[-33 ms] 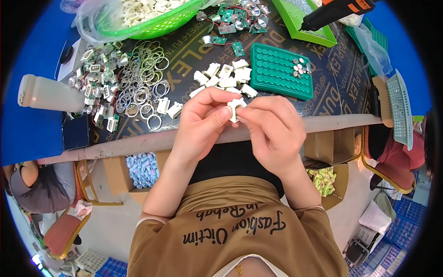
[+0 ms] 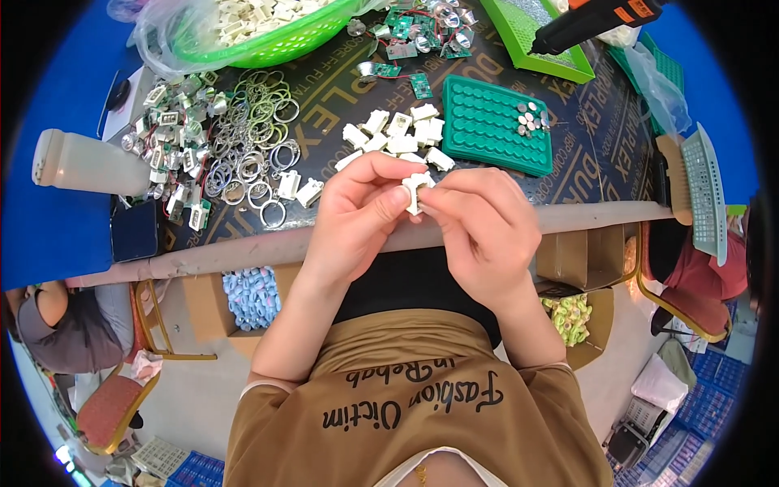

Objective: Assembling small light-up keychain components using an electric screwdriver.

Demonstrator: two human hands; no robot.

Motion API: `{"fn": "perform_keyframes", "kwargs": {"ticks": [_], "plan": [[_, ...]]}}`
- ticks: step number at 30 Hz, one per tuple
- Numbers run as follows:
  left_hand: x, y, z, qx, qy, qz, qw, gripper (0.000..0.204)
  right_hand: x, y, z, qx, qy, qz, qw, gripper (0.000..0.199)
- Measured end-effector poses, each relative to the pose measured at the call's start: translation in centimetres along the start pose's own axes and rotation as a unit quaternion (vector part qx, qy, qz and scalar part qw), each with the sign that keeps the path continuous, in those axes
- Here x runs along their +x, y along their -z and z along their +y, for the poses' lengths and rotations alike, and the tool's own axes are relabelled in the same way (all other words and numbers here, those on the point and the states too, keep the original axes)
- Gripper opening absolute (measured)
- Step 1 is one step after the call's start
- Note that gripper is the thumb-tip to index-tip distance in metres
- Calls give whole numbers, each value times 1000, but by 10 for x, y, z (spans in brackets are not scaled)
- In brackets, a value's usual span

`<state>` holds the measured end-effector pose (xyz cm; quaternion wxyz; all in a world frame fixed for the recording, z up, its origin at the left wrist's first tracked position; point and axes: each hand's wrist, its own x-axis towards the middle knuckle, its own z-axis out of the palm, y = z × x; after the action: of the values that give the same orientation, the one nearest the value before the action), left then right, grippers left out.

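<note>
We pinch a small white plastic part (image 2: 418,191) between both hands, left hand (image 2: 361,215) and right hand (image 2: 487,231) closed on it. More white parts (image 2: 398,138) lie on the counter (image 2: 584,162) just beyond.

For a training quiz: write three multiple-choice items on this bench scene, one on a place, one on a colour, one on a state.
1. Where does the heap of metal rings lie?
A. left of the hands
B. in the basket
C. on the floor

2. What colour is the pocketed tray?
A. red
B. green
C. white

3. How is the small white plastic part held?
A. by the left hand alone
B. lying loose
C. between both hands

A: the rings spread on the table's left.
B: the tray is dark green.
C: fingertips of the left hand and right hand both pinch it.
</note>
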<state>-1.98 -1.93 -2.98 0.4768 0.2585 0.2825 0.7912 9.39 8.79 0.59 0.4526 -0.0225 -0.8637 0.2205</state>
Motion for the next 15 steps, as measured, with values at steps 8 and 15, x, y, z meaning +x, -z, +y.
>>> {"fn": "perform_keyframes", "kwargs": {"ticks": [8,15], "plan": [[-2,-2,3,-8,-6,3,1000,22,3,36,21,-44,-79,27,996,18],[-2,-4,6,1,12,1,1000,19,-3,63,89,-164,-291,19,942,9]]}}
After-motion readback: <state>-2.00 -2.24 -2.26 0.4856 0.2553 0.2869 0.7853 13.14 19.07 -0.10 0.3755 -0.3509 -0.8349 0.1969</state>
